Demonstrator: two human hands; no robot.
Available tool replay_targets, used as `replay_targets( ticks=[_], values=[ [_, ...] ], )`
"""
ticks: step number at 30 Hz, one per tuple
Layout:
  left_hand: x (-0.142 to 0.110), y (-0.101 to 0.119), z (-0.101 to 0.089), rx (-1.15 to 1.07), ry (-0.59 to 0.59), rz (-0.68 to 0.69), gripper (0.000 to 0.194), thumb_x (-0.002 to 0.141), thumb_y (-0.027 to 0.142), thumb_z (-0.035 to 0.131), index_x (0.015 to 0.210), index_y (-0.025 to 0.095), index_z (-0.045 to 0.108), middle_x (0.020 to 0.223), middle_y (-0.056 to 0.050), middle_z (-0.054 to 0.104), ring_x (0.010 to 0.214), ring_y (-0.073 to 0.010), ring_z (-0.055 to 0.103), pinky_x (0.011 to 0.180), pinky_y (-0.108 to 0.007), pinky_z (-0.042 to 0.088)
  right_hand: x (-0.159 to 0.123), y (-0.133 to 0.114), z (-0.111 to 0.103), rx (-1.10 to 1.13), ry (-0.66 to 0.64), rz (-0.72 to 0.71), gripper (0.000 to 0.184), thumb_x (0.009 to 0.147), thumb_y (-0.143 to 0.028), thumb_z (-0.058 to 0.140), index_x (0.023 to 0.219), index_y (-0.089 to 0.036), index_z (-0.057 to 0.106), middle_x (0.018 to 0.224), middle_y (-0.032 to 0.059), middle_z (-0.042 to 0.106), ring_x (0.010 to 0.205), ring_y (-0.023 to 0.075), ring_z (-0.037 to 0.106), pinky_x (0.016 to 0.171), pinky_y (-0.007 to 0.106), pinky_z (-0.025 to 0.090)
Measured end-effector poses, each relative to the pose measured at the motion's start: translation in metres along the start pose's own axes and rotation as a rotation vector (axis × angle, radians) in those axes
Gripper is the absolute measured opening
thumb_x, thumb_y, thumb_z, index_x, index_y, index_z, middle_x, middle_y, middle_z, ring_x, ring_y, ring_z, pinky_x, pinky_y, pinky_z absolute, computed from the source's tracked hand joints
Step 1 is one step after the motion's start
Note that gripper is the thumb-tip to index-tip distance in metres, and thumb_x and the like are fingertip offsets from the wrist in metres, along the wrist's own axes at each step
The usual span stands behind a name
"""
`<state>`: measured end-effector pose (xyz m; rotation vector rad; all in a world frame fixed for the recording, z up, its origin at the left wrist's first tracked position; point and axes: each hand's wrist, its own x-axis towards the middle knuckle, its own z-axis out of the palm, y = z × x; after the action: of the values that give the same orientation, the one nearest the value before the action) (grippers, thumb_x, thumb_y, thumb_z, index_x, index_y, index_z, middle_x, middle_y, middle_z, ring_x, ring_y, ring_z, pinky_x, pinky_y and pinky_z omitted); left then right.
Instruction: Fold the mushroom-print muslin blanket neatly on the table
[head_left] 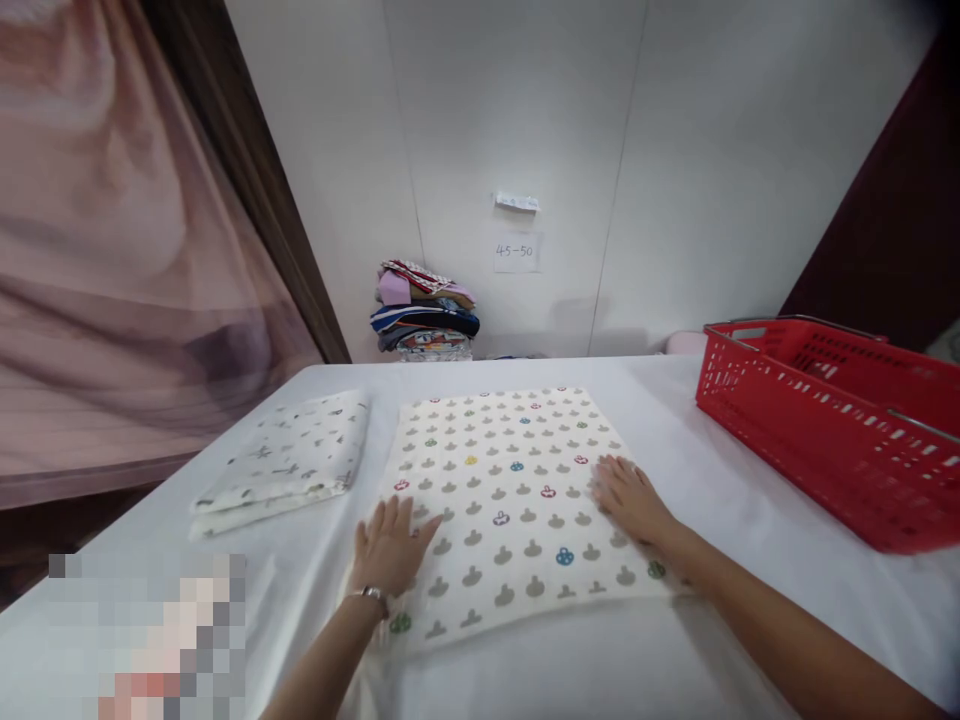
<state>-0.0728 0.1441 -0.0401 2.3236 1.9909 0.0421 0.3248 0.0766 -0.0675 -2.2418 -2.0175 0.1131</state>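
Observation:
A cream cloth (pixel 487 500) printed with grey and coloured mushroom shapes lies spread flat on the white-covered table. My left hand (pixel 391 545), with a bracelet at its wrist, rests palm down on the cloth's left edge, fingers spread. On the opposite edge lies my right hand (pixel 631 500), also flat with its fingers apart. Neither hand grips anything. To the left of my left hand sits a folded white cloth (pixel 292 450) with a sparse grey print.
A red plastic basket (pixel 810 440) stands at the table's right side. Beyond the far edge rises a stack of folded fabrics (pixel 426 310) against the wall. A pink curtain (pixel 135 250) hangs at left. A paper sign (pixel 517 252) reads 45-50. The lower left corner is pixelated.

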Motion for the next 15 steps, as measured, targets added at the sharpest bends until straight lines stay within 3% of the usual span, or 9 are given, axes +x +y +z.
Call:
replay_targets(
  ticks=[4,7,12,15],
  values=[
    [0.046,0.016,-0.004,0.002,0.016,0.052,0.073,0.084,0.061,0.027,0.141,0.015,0.031,0.151,-0.010,0.020,0.139,-0.0264,0.012,0.111,-0.050,0.011,0.051,-0.020,-0.014,0.043,-0.046,-0.066,0.062,0.091,-0.055,0.019,0.143,-0.022,0.029,0.152,0.0049,0.015,0.139,0.0220,0.007,0.111,0.041,0.009],
    [0.070,0.006,0.003,-0.007,-0.023,0.017,0.077,0.083,0.064,0.023,0.143,0.016,0.027,0.151,-0.008,0.018,0.140,-0.0261,0.012,0.111,-0.049,0.010,0.080,-0.006,-0.012,0.007,-0.062,0.023,0.060,0.091,-0.051,0.022,0.141,-0.019,0.031,0.151,0.0077,0.019,0.139,0.0235,0.012,0.110,0.044,0.013],
    [0.071,-0.013,0.013,-0.011,-0.010,0.039,0.077,0.083,0.064,0.023,0.143,0.015,0.026,0.151,-0.008,0.020,0.139,-0.0244,0.013,0.112,-0.048,0.011,0.088,0.034,0.008,-0.038,-0.002,0.107,0.057,0.090,-0.049,0.024,0.139,-0.019,0.034,0.150,0.0081,0.023,0.138,0.0238,0.015,0.107,0.046,0.018],
    [0.069,-0.011,0.013,-0.011,-0.004,0.031,0.072,0.085,0.060,0.024,0.142,0.015,0.028,0.150,-0.008,0.023,0.139,-0.0238,0.015,0.112,-0.047,0.012,0.087,0.037,0.016,-0.041,0.014,0.104,0.058,0.090,-0.050,0.025,0.138,-0.019,0.035,0.150,0.0083,0.024,0.137,0.0247,0.017,0.107,0.047,0.018]
  ],
)
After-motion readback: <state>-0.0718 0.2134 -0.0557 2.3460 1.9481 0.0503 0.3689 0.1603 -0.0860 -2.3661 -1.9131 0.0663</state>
